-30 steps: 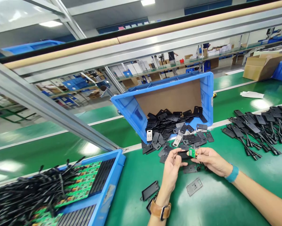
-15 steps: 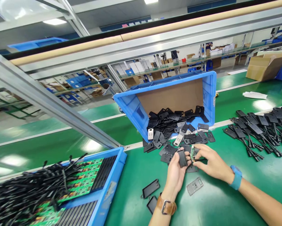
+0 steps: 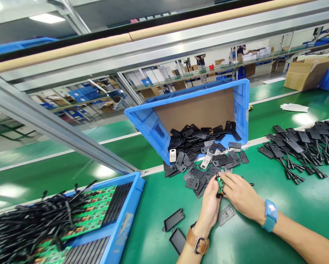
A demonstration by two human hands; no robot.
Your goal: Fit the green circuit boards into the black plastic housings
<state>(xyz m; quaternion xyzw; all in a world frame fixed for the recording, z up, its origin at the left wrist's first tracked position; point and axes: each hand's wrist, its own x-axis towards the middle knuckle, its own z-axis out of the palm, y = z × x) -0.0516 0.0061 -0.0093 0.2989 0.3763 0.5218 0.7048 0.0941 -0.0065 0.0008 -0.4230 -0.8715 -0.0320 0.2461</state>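
Observation:
My left hand [image 3: 210, 201] is closed round a small black plastic case [image 3: 218, 195], held above the table. A green circuit board [image 3: 220, 184] sits at the case's open side, tilted up; whether it is fully seated I cannot tell. Fingers of my right hand [image 3: 240, 195] are pressed together on the board's right edge, and its thumb is hidden. Below the hands lies a flat grey cover [image 3: 227, 215] with slots. To the left on the table are two open black case halves, one [image 3: 173, 220] behind the other [image 3: 177, 240].
A tipped blue crate [image 3: 243, 113] spills black covers [image 3: 193, 172] onto the green table. At left, a blue tray [image 3: 126, 220] holds cabled circuit boards [image 3: 105, 205]. Finished-looking cabled black cases [image 3: 293, 146] are heaped at right, near a white glove [image 3: 294, 107]. A metal post [image 3: 79, 135] rises behind the tray.
My hands have come together. The circuit board, held apart beside the case before, is now against it, and the case is turned. The view has shifted slightly.

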